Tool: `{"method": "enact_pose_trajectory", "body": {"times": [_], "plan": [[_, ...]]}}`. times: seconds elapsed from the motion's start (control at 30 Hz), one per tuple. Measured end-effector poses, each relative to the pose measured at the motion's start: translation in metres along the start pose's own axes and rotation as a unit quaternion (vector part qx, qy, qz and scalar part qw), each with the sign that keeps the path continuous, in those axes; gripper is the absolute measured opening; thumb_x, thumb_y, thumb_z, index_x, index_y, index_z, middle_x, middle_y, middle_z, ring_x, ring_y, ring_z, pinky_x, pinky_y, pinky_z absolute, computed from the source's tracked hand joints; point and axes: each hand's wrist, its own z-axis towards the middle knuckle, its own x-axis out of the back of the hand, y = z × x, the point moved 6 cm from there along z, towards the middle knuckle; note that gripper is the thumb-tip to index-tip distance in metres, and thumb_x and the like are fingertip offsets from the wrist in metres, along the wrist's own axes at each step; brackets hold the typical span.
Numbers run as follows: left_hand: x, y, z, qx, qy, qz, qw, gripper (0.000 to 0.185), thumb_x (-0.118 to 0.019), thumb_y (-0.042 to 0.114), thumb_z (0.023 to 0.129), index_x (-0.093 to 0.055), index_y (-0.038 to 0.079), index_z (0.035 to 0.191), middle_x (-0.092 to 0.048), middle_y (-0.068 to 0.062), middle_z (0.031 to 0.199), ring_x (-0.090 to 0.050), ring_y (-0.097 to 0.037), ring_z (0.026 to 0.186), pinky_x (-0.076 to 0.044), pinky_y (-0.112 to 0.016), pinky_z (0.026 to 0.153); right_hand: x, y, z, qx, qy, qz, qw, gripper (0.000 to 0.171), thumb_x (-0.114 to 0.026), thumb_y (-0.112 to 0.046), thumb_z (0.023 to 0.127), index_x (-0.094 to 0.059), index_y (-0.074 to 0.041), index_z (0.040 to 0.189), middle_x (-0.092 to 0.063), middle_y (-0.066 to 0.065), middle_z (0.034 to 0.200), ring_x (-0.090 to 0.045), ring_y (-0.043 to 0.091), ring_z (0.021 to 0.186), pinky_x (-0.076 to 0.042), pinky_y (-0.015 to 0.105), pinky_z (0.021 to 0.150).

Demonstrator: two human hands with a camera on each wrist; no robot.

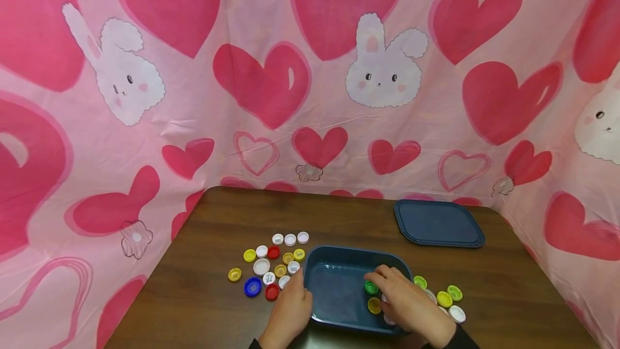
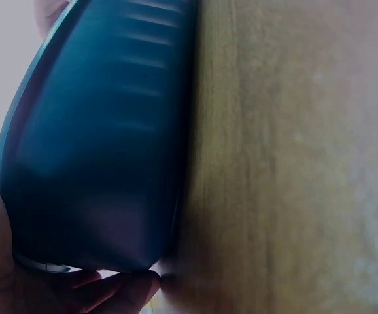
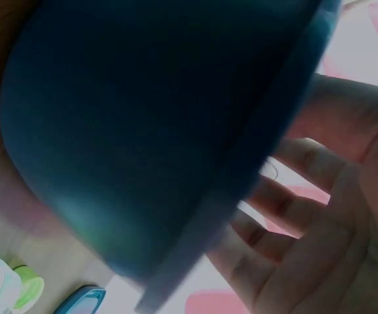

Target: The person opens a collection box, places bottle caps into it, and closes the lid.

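Note:
A dark blue plastic tub [image 1: 334,290] stands at the front of the table. My left hand [image 1: 291,305] grips its left end, with fingers [image 2: 120,291] bent round the outer wall in the left wrist view. Over the right end, my right hand [image 1: 409,303] reaches across the rim, its fingers spread and loosely bent; the fingertips are hidden behind the wall in the right wrist view. Inside lie a green bottle cap [image 1: 371,287], close to those fingers, and a yellow bottle cap [image 1: 374,306]. A pale bottle cap [image 1: 389,316] shows partly beneath the right hand.
Left of the tub are many loose caps, among them a blue cap [image 1: 253,287] and a red cap [image 1: 272,292]. Yellow, green and white caps, such as a yellow cap [image 1: 444,299], lie to its right. A flat dark blue lid [image 1: 438,223] rests at the back right.

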Motion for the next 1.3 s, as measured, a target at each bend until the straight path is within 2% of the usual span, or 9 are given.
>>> {"method": "enact_pose_trajectory", "body": {"times": [0.17,0.3,0.53,0.73,0.87,0.97,1.07,1.3], "plan": [[0.0,0.0,0.0,0.002,0.001,0.002,1.0,0.048,-0.051,0.005,0.096,-0.046,-0.004,0.143,-0.056,-0.023,0.139,-0.054,-0.043,0.128,-0.042,-0.065,0.104,0.003,0.003,-0.001,-0.038,-0.003,0.017,0.999,0.055,-0.08,-0.012,0.085,-0.059,-0.008,0.136,-0.054,0.014,0.14,-0.056,0.034,0.12,-0.056,0.037,0.079],[-0.001,0.0,0.0,0.004,-0.004,0.001,1.0,0.048,-0.051,0.005,0.097,-0.046,-0.004,0.144,-0.055,-0.023,0.14,-0.053,-0.043,0.129,-0.041,-0.066,0.104,0.004,0.005,-0.002,-0.056,0.002,0.02,0.998,0.063,-0.082,-0.015,0.084,-0.056,-0.009,0.141,-0.047,0.019,0.15,-0.051,0.043,0.13,-0.057,0.046,0.081],[-0.001,0.0,0.0,0.005,-0.009,-0.007,0.9999,0.05,-0.051,0.006,0.097,-0.045,-0.005,0.145,-0.053,-0.024,0.143,-0.05,-0.044,0.132,-0.039,-0.066,0.106,0.013,0.012,-0.01,-0.073,0.041,0.02,0.996,0.064,-0.081,-0.013,0.084,-0.055,-0.007,0.142,-0.047,0.021,0.15,-0.05,0.046,0.131,-0.049,0.062,0.095],[-0.001,-0.001,0.0,0.001,-0.004,-0.001,1.0,0.05,-0.051,0.006,0.096,-0.045,-0.007,0.145,-0.053,-0.025,0.144,-0.049,-0.045,0.133,-0.038,-0.066,0.107,0.032,0.034,-0.023,-0.092,0.099,-0.023,0.991,0.065,-0.084,-0.01,0.081,-0.057,-0.006,0.14,-0.053,0.022,0.142,-0.055,0.044,0.124,-0.05,0.061,0.094],[-0.001,-0.002,0.002,-0.003,-0.004,0.003,1.0,0.051,-0.052,0.006,0.096,-0.045,-0.007,0.145,-0.053,-0.025,0.144,-0.05,-0.045,0.133,-0.039,-0.066,0.106,0.04,0.056,-0.031,-0.116,0.119,-0.026,0.986,0.064,-0.084,-0.008,0.079,-0.059,-0.005,0.138,-0.057,0.022,0.136,-0.058,0.044,0.121,-0.052,0.06,0.091],[0.0,-0.002,0.002,-0.003,-0.007,0.001,1.0,0.051,-0.052,0.006,0.096,-0.045,-0.007,0.145,-0.052,-0.025,0.144,-0.049,-0.045,0.133,-0.039,-0.066,0.106,0.039,0.071,-0.034,-0.136,0.11,-0.013,0.984,0.06,-0.082,-0.006,0.08,-0.06,-0.003,0.136,-0.058,0.022,0.133,-0.057,0.044,0.12,-0.052,0.06,0.092],[0.0,-0.002,0.002,-0.001,-0.01,0.0,1.0,0.05,-0.051,0.007,0.097,-0.045,-0.006,0.145,-0.053,-0.025,0.143,-0.05,-0.045,0.133,-0.039,-0.066,0.106,0.033,0.085,-0.035,-0.159,0.084,0.002,0.984,0.056,-0.08,-0.005,0.082,-0.061,-0.001,0.134,-0.06,0.02,0.129,-0.058,0.043,0.118,-0.051,0.059,0.092],[0.0,0.0,0.0,-0.001,-0.007,-0.005,1.0,0.048,-0.05,0.006,0.097,-0.046,-0.004,0.144,-0.054,-0.023,0.141,-0.052,-0.043,0.131,-0.04,-0.067,0.105,0.003,0.111,-0.032,-0.206,0.021,0.043,0.977,0.046,-0.078,-0.006,0.083,-0.065,-0.005,0.127,-0.062,0.012,0.126,-0.059,0.037,0.117,-0.05,0.059,0.095]]}}
